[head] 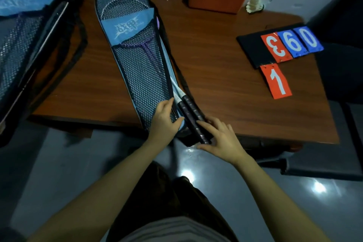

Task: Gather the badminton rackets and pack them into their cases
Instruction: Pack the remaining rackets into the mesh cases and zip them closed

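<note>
Brown wooden table (225, 76) holds a blue mesh racket case (137, 59) lying lengthwise, racket heads visible inside. Two dark racket handles (193, 119) stick out at its near end. The left hand (164, 122) rests on the case's near end, fingers nearly straight. The right hand (220, 137) touches the handles, fingers spread and loosely curved, thumb under their ends.
</note>
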Available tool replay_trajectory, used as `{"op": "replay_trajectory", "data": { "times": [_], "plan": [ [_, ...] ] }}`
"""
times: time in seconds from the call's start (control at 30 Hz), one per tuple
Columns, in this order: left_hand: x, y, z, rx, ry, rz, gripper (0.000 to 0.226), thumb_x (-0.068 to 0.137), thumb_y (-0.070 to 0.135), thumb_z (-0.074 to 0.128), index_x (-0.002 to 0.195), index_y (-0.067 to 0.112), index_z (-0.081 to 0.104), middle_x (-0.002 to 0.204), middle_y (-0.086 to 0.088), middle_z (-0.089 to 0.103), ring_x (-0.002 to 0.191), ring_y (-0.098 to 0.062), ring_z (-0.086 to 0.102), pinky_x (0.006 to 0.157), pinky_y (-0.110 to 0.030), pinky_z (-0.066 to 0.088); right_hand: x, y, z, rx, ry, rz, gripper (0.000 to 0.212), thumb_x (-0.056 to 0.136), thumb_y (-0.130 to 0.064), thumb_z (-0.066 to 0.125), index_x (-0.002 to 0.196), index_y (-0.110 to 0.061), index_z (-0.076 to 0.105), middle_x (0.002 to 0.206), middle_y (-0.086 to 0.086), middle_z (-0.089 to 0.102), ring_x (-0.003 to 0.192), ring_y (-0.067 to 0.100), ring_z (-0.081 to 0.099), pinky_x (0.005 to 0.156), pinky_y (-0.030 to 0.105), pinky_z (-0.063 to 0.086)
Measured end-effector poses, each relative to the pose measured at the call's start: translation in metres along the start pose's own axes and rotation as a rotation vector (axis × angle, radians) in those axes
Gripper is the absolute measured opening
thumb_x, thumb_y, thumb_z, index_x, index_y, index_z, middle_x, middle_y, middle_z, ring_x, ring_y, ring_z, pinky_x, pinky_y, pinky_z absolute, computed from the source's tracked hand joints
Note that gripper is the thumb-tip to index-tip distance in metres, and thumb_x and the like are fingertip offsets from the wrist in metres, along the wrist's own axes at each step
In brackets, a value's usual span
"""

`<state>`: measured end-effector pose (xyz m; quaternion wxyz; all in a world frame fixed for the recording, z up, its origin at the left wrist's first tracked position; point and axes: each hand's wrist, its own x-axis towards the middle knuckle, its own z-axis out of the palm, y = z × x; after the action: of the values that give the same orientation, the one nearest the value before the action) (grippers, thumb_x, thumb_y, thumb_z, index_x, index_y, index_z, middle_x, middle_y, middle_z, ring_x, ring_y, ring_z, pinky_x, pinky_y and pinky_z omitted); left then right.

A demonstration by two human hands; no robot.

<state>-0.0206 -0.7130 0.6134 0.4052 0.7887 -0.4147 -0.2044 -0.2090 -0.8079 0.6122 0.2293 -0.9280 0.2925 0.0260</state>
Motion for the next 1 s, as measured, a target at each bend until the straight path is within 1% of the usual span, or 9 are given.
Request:
{"op": "replay_trajectory", "data": {
  "times": [0.13, 0.2, 0.27, 0.37, 0.57, 0.7, 0.8, 0.87, 1.0],
  "plan": [
    [-0.005, 0.005, 0.012, 0.016, -0.025, -0.028, 0.069, 0.079, 0.007, 0.068, 0.137, -0.004, 0.034, 0.126, -0.020, 0.040, 0.108, -0.033, 0.050, 0.094, -0.029, 0.039, -0.008, 0.007, 0.003, -0.032, -0.051, -0.018, 0.078, 0.077, -0.052, 0.068, 0.144, -0.033, 0.032, 0.149, 0.004, 0.028, 0.127, 0.030, 0.038, 0.095, 0.037, 0.028],
    [-0.005, 0.007, 0.013, -0.005, -0.007, -0.008, 0.064, 0.080, 0.000, 0.064, 0.137, -0.006, 0.034, 0.124, -0.020, 0.040, 0.093, -0.032, 0.055, 0.087, -0.027, 0.044, -0.007, 0.005, 0.004, 0.049, -0.037, -0.049, 0.073, 0.078, -0.043, 0.072, 0.141, -0.028, 0.039, 0.147, 0.009, 0.032, 0.126, 0.032, 0.041, 0.100, 0.045, 0.037],
    [-0.007, 0.010, 0.009, -0.041, 0.006, 0.008, 0.060, 0.081, -0.005, 0.060, 0.136, -0.005, 0.036, 0.123, -0.018, 0.042, 0.077, -0.024, 0.056, 0.075, -0.015, 0.044, -0.008, 0.002, 0.007, 0.188, 0.043, -0.056, 0.067, 0.075, -0.032, 0.076, 0.135, -0.020, 0.049, 0.141, 0.013, 0.038, 0.124, 0.034, 0.043, 0.101, 0.050, 0.041],
    [-0.010, 0.014, -0.001, -0.110, 0.008, -0.031, 0.056, 0.082, -0.007, 0.058, 0.134, -0.001, 0.041, 0.124, -0.012, 0.045, 0.070, -0.003, 0.050, 0.068, -0.004, 0.041, -0.007, -0.012, 0.004, 0.386, 0.211, 0.015, 0.055, 0.075, -0.025, 0.078, 0.126, -0.014, 0.058, 0.134, 0.011, 0.042, 0.123, 0.028, 0.041, 0.104, 0.041, 0.037],
    [-0.011, 0.030, -0.018, -0.192, 0.000, -0.057, 0.050, 0.082, -0.007, 0.057, 0.130, 0.004, 0.048, 0.120, -0.005, 0.049, 0.078, -0.010, 0.052, 0.069, -0.003, 0.041, 0.029, -0.046, -0.010, 0.508, 0.322, 0.012, 0.046, 0.070, -0.021, 0.081, 0.112, -0.010, 0.066, 0.127, 0.010, 0.046, 0.120, 0.026, 0.044, 0.101, 0.031, 0.038],
    [-0.007, 0.038, -0.028, -0.273, 0.025, -0.106, 0.051, 0.083, -0.005, 0.059, 0.131, 0.007, 0.048, 0.116, 0.002, 0.048, 0.079, -0.003, 0.051, 0.069, -0.003, 0.042, 0.042, -0.052, -0.020, 0.572, 0.283, -0.026, 0.046, 0.072, -0.019, 0.080, 0.115, -0.010, 0.064, 0.128, 0.004, 0.046, 0.119, 0.008, 0.042, 0.099, 0.006, 0.030],
    [-0.003, 0.042, -0.036, -0.326, 0.044, -0.139, 0.049, 0.082, -0.005, 0.061, 0.128, 0.008, 0.052, 0.116, 0.003, 0.048, 0.080, -0.004, 0.053, 0.067, -0.002, 0.040, 0.039, -0.054, -0.023, 0.639, 0.265, -0.050, 0.042, 0.075, -0.014, 0.078, 0.113, -0.013, 0.061, 0.124, -0.003, 0.047, 0.118, 0.008, 0.047, 0.100, 0.014, 0.038],
    [-0.002, 0.044, -0.040, -0.350, 0.050, -0.144, 0.047, 0.081, -0.005, 0.062, 0.126, 0.007, 0.054, 0.116, 0.000, 0.050, 0.080, -0.002, 0.055, 0.070, -0.002, 0.042, 0.039, -0.059, -0.022, 0.690, 0.333, -0.036, 0.038, 0.074, -0.011, 0.078, 0.105, -0.015, 0.058, 0.114, -0.004, 0.049, 0.106, 0.009, 0.054, 0.093, 0.017, 0.044],
    [-0.003, 0.044, -0.048, -0.429, 0.082, -0.200, 0.047, 0.080, -0.006, 0.064, 0.124, 0.008, 0.055, 0.118, -0.010, 0.055, 0.074, 0.008, 0.059, 0.073, -0.006, 0.048, 0.046, -0.072, -0.018, 0.707, 0.349, 0.053, 0.036, 0.073, -0.013, 0.079, 0.096, -0.019, 0.051, 0.100, -0.001, 0.053, 0.089, 0.007, 0.054, 0.079, 0.010, 0.043]
  ]
}}
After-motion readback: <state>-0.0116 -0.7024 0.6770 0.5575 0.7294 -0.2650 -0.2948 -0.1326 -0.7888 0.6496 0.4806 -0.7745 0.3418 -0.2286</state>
